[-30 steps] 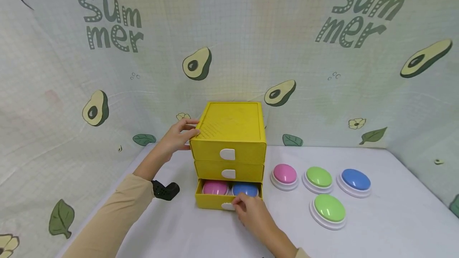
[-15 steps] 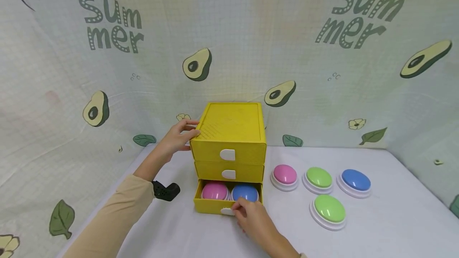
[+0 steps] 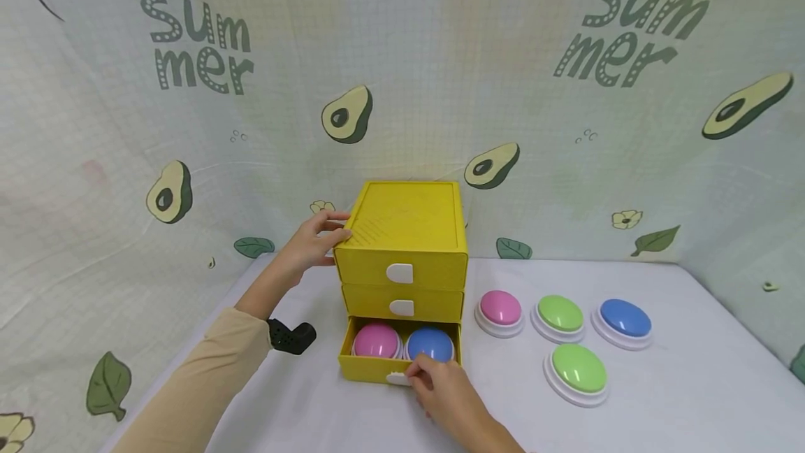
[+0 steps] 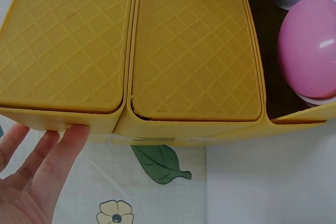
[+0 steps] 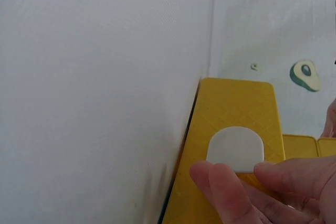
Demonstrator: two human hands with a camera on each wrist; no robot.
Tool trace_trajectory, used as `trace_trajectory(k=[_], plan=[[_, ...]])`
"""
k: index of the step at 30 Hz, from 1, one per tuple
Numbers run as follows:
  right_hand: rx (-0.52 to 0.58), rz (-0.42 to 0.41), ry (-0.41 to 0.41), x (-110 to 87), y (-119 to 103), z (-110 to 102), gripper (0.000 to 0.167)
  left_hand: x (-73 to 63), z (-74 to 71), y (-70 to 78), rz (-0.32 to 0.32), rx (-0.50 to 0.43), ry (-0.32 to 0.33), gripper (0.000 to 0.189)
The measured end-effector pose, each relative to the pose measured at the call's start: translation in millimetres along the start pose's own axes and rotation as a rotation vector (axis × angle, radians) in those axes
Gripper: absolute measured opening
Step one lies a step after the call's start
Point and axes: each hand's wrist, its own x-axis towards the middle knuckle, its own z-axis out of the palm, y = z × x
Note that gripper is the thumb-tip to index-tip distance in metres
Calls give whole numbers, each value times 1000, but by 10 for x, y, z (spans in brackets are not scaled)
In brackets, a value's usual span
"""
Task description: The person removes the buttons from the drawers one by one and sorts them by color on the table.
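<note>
A yellow drawer unit (image 3: 409,219) with three drawers stands on the table, and its bottom drawer (image 3: 365,370) is pulled out partway. Inside that drawer sit a pink dome button (image 3: 376,340) and a blue dome button (image 3: 430,343), both on white bases. My right hand (image 3: 450,394) pinches the white handle (image 5: 236,149) of the bottom drawer between thumb and fingers. My left hand (image 3: 313,239) rests on the unit's upper left side, its extended fingers (image 4: 44,156) touching the yellow wall and the thumb at the top edge.
Right of the unit, a pink button (image 3: 500,310), two green ones, the nearer green button (image 3: 578,369) included, and a blue button (image 3: 625,320) lie on the white table (image 3: 698,369). A printed cloth (image 3: 415,75) hangs behind. A black wrist device (image 3: 292,336) sits at the left cuff.
The bottom drawer has slid further out toward the person, with my right hand on its handle, showing more of the pink and blue buttons. My left hand stays in place.
</note>
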Motion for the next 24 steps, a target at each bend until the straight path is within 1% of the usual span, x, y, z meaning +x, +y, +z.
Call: trace_trajectory(k=[7,11,18,22,24], plan=[[-16,-26,13,-37,-27,15,5,1,-12,2,1,-6,2,44],[-6,-22,9,-47,-34,22,5,4,-16,7,15,-4,-2,44],[-24,-69,42,-91,-37,27,7,3,-19,13,4,-12,-6,44],[-23,-47,23,-105,-47,20,6,9,-18,4,14,-8,-7,44],[-16,-37,2,-114,-52,14,5,11,-17,0,7,-10,-6,44]])
